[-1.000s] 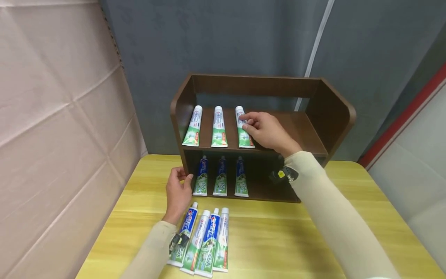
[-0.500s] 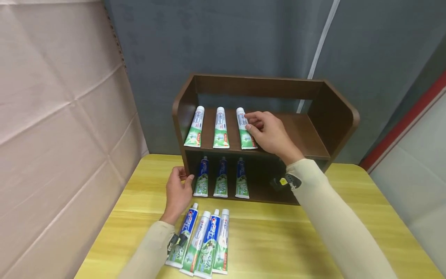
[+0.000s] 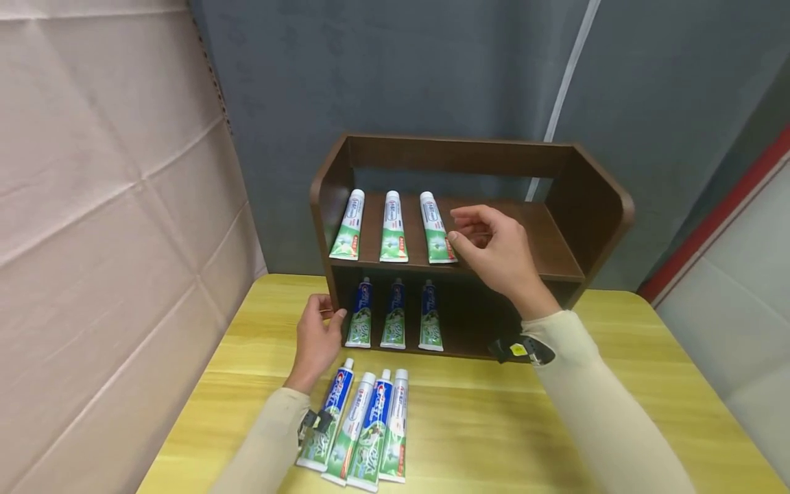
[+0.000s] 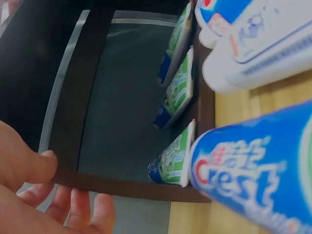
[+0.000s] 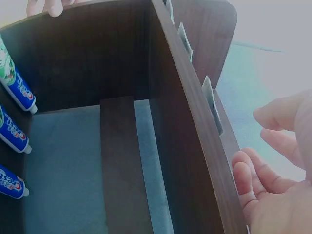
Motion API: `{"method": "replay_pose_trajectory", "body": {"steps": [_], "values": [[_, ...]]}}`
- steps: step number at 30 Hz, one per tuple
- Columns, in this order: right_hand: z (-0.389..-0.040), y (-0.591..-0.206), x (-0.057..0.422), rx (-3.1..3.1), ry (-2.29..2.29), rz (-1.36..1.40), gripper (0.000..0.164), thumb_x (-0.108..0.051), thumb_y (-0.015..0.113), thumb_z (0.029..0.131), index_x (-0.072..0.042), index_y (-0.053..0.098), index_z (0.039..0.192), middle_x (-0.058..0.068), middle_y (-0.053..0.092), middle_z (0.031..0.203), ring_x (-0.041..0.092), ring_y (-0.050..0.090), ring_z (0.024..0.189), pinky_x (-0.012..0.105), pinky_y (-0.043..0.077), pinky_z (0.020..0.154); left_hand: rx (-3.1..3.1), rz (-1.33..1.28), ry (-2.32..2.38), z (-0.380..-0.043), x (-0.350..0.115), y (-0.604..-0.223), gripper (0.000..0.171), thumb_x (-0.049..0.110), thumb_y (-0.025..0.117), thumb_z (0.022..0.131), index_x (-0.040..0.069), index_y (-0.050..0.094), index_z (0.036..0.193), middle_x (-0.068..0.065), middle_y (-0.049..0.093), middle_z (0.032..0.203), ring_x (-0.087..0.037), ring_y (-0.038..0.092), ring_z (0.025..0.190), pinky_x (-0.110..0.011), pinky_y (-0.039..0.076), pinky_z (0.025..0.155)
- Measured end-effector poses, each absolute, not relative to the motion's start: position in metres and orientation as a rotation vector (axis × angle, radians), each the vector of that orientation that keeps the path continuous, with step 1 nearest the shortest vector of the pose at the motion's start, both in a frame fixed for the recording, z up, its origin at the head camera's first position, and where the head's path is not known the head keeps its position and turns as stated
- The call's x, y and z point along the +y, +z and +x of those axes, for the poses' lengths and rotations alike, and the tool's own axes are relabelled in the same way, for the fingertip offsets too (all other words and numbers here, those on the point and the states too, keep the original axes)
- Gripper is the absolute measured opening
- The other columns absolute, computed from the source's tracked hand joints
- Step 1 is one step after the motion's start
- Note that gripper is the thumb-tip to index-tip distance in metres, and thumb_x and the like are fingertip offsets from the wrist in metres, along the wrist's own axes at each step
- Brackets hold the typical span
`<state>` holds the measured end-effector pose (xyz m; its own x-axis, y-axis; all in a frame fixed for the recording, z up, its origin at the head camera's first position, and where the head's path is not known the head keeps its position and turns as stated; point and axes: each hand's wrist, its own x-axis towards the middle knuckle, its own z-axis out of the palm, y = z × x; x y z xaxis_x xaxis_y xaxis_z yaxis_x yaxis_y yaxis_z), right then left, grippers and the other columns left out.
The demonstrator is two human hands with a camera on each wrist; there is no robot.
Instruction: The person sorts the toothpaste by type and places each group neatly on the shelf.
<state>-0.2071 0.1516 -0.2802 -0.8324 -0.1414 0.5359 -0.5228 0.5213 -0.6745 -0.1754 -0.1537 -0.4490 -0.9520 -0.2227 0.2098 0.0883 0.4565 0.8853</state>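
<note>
Your left hand: it grips the left side of the brown shelf, left of the middle of the head frame (image 3: 317, 336), with the thumb on the inside and the fingers round the outside.
Your right hand: it is right of the middle of the head frame (image 3: 496, 247), fingers bent and loose, thumb and fingers apart, with nothing held.
Both hands: they are well apart from each other.
Near your right hand: a white-and-green tube (image 3: 435, 226) lies on the top board, just left of your thumb. In the right wrist frame there is a gap between them.
Brown shelf: it stands in the middle of the head frame (image 3: 463, 156) and has 2 levels.
Top row: 3 white-and-green tubes lie side by side, counting the tube by your thumb. Their caps point to the top of the frame.
Bottom row: 3 blue-and-green tubes (image 3: 395, 315) lie at the left and middle of the lower level.
Loose bunch: 4 tubes (image 3: 368, 439) lie close together at the bottom of the frame, 2 mostly blue and 2 mostly white.
Table: it is yellow, with wood lines (image 3: 494, 425).
Your wrists: each has a dark strap (image 3: 535, 349) by a cream sleeve (image 3: 265, 436).
Behind: a grey cloth (image 3: 401, 68) hangs at the top of the frame.
</note>
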Motion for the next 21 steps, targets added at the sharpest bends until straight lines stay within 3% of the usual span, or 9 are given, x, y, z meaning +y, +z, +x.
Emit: {"method": "replay_pose_trajectory", "body": {"steps": [5,21], "values": [[-0.198,-0.285,0.156,-2.297,1.298,0.572,0.032,-0.015,0.077,0.097,-0.006,0.072,0.127,0.015,0.073,0.116,0.02,0.066,0.094,0.009,0.053,0.077,-2.427,0.071,-1.483,-0.175,-0.157,-0.447,0.029,0.01,0.063,0.106,0.002,0.052,0.132,-0.02,0.062,0.125,-0.039,0.064,0.12,-0.054,0.055,0.106],[-0.157,-0.309,0.165,-2.263,1.428,0.587,0.032,-0.007,0.078,0.095,-0.001,0.07,0.125,0.015,0.073,0.117,0.013,0.066,0.098,0.009,0.056,0.083,-2.443,0.068,-1.476,-0.176,-0.156,-0.448,0.029,0.01,0.061,0.107,0.002,0.051,0.133,-0.019,0.062,0.126,-0.039,0.064,0.121,-0.054,0.056,0.105]]}}
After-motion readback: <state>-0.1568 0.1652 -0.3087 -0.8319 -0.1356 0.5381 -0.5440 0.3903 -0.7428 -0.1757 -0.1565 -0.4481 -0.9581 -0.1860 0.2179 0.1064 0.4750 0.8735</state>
